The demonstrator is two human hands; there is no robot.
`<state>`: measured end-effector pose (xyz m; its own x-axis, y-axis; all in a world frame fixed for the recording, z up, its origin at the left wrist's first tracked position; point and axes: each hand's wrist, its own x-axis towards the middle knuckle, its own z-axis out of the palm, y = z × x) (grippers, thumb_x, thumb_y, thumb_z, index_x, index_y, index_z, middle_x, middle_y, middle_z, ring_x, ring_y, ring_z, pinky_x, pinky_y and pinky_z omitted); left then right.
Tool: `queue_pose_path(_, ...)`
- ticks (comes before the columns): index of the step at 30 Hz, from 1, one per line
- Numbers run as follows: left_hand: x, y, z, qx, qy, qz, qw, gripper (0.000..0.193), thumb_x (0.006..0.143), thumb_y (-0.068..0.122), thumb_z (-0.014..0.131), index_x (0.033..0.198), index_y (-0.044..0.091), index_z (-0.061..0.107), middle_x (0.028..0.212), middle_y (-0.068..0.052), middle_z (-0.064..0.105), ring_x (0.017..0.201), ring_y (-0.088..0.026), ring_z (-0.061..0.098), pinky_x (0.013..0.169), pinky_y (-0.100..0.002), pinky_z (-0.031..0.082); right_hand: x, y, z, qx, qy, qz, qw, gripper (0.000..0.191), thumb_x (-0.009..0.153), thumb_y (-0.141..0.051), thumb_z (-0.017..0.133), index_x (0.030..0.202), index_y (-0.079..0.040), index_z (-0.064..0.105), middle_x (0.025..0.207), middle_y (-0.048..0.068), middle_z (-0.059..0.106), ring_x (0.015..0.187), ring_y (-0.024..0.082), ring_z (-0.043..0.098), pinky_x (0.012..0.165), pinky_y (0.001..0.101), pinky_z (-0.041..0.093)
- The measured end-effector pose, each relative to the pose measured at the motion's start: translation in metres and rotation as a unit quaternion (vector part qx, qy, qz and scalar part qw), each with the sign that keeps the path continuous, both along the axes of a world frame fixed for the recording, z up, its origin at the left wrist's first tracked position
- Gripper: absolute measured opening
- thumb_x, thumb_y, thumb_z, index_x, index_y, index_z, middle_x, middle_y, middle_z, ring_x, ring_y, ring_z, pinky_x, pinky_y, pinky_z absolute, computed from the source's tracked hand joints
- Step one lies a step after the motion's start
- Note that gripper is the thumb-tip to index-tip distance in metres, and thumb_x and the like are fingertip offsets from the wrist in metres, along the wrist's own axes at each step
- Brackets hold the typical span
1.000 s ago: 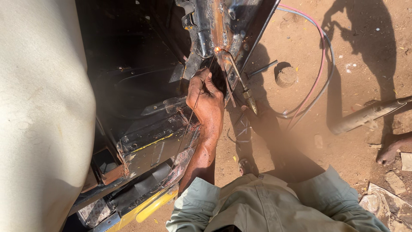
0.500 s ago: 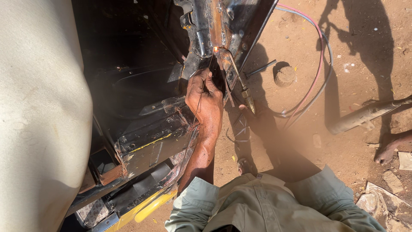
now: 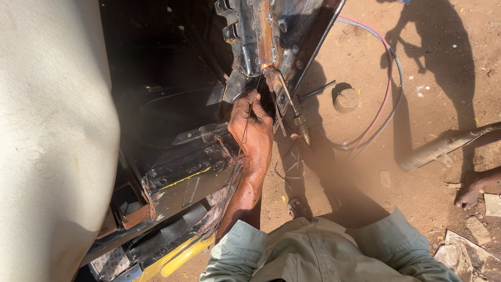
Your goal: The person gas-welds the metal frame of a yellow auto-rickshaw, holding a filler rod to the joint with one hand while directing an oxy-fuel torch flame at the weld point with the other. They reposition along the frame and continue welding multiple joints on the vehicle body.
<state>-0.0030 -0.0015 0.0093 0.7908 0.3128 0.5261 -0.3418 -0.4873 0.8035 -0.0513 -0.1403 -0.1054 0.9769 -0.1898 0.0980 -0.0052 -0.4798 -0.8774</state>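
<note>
L hand (image 3: 253, 130) clenched round thin rod (image 3: 244, 140), knuckles just below glowing spot (image 3: 266, 67) on scorched pillar (image 3: 255, 36), far centre; rod tip up at the glow; torch (image 3: 292, 107) slanting in from the right, nozzle just beside same spot; R hand not seen, so can't tell its grip.

Likely trouble, as judged from here:
- Burnt fingers: bare hand, no glove, very near flame; small slip of torch to the left would lick the knuckles.
- Hot drips: sandalled foot (image 3: 295, 167) sits nearly under the glow; molten bits falling would land on it.
- Hoses (image 3: 389, 78) looped on dirt to the right, near the torch; sparks or a snag underfoot could nick them, w/ gas leak to follow.
- Dark cabin (image 3: 162, 104) to the left holds cables and trim close to the heat; could smoulder or catch.
- Thin rod may sag or stick if held too long in the glow.
- Another person's bare foot (image 3: 469, 193) at far right, well apart; low risk unless sparks fly wide.
</note>
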Motion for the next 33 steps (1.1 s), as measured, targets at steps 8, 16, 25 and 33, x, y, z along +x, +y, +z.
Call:
queue_pose_path(8,-0.0033,0.0007,0.0062,0.005,0.022,-0.009,1.000,0.018,0.095,-0.003,0.064,0.110,0.001,0.073,0.105,-0.016,0.075,0.098,-0.027,0.075,0.087,-0.036,0.059,0.0027,0.0031,-0.0034,0.009,0.040,-0.027,0.999,0.069,0.091,-0.054,0.069,0.142,-0.009,0.057,0.124,0.023,0.067,0.115,0.037,0.067,0.095,0.0483,0.051)
queue_pose_path(16,-0.0033,-0.0004,0.0059,0.000,0.043,0.005,0.999,0.015,0.094,0.000,0.065,0.107,0.001,0.073,0.102,-0.015,0.075,0.094,-0.027,0.075,0.084,-0.036,0.059,0.0032,0.0024,-0.0040,0.006,0.022,-0.021,1.000,0.066,0.094,-0.050,0.068,0.145,-0.011,0.054,0.135,0.023,0.061,0.127,0.039,0.061,0.101,0.0495,0.050)
queue_pose_path(25,-0.0002,-0.0007,0.0054,-0.001,0.052,-0.004,0.999,0.017,0.094,-0.003,0.066,0.109,0.000,0.073,0.107,-0.016,0.075,0.100,-0.026,0.075,0.088,-0.035,0.059,-0.0008,0.0019,-0.0014,0.032,-0.094,0.026,0.995,0.070,0.099,-0.036,0.067,0.156,-0.006,0.039,0.149,0.025,0.052,0.141,0.041,0.049,0.112,0.0503,0.042)
queue_pose_path(33,0.0003,0.0010,0.0077,0.002,0.061,-0.018,0.998,0.018,0.094,-0.003,0.064,0.109,0.000,0.073,0.108,-0.016,0.076,0.101,-0.026,0.076,0.089,-0.035,0.058,0.0021,0.0017,-0.0051,0.059,-0.046,0.032,0.997,0.069,0.096,-0.029,0.065,0.155,-0.007,0.036,0.140,0.022,0.054,0.135,0.037,0.053,0.109,0.0481,0.044)
